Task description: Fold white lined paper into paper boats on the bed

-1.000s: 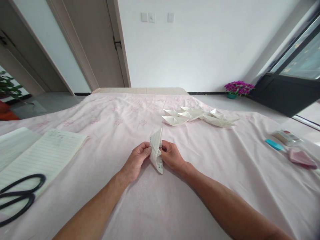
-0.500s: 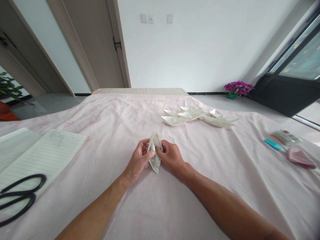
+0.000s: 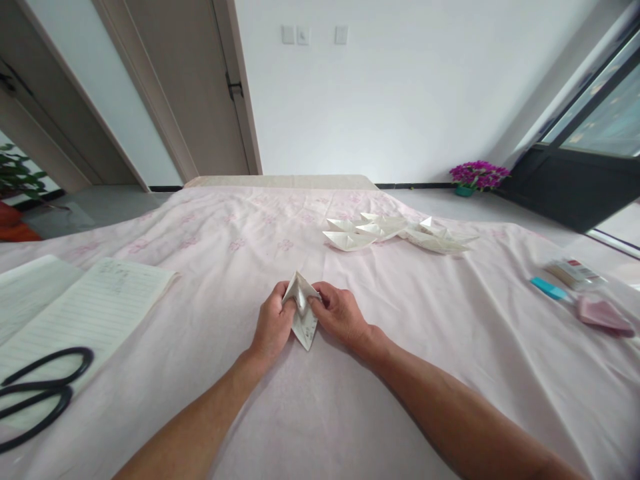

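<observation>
White folded paper (image 3: 305, 329) spreads open over the pink cloth (image 3: 300, 420), the left hand (image 3: 273, 321) gripping one side and the right hand (image 3: 346, 315) the other, thumbs (image 3: 317, 307) tucked inside. Paper boats (image 3: 350, 241) lie beyond it, toward the right; black scissors (image 3: 47, 386) rest on lined paper (image 3: 120, 287) at the far left.

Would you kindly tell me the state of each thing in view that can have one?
Folded paper: spread open, gripped from both sides.
Left hand: closed on the folded paper.
Right hand: closed on the folded paper.
Paper boats: folded, grouped together.
Black-handled scissors: blades out of frame, opening unclear.
Lined paper: flat, partly written on.
Cloth: spread, wrinkled.
Purple flowers: in bloom.
</observation>
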Available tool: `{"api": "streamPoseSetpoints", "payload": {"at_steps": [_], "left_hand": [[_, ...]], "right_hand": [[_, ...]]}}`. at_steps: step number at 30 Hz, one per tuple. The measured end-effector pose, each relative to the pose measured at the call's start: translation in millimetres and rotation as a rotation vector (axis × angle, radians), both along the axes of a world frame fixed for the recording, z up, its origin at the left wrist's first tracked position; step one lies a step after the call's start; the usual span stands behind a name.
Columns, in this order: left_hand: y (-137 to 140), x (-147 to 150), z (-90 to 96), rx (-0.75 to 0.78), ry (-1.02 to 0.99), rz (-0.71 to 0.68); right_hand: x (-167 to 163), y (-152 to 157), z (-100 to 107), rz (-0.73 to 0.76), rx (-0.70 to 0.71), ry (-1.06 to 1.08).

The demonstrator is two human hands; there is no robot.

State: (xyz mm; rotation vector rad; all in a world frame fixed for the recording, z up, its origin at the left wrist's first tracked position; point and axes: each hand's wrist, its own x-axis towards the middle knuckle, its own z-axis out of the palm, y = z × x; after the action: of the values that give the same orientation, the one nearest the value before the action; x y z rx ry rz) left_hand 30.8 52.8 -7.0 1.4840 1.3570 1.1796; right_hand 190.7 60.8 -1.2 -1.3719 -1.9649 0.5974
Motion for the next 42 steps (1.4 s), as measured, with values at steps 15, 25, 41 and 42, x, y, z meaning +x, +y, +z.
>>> {"api": "streamPoseSetpoints", "payload": {"at_steps": [15, 25, 41, 42], "left_hand": [[-0.2, -2.0, 1.0, 0.039, 0.065, 0.114], [5.3, -3.4, -2.5, -0.011, -0.081, 0.214], [2.9, -6.1, 6.9, 0.036, -0.166, 0.135], [3.2, -6.1, 5.9, 0.037, -0.167, 0.157]], "right_hand": [[-3.5, -3.1, 6.2, 0.062, -0.003, -0.057], [-4.9, -6.9, 7.9, 0.124, 0.006, -0.147], [-2.0, -3.4, 9.9, 0.141, -0.011, -0.124], [-2.1, -3.2, 8.8, 0.136, -0.007, -0.129]]}}
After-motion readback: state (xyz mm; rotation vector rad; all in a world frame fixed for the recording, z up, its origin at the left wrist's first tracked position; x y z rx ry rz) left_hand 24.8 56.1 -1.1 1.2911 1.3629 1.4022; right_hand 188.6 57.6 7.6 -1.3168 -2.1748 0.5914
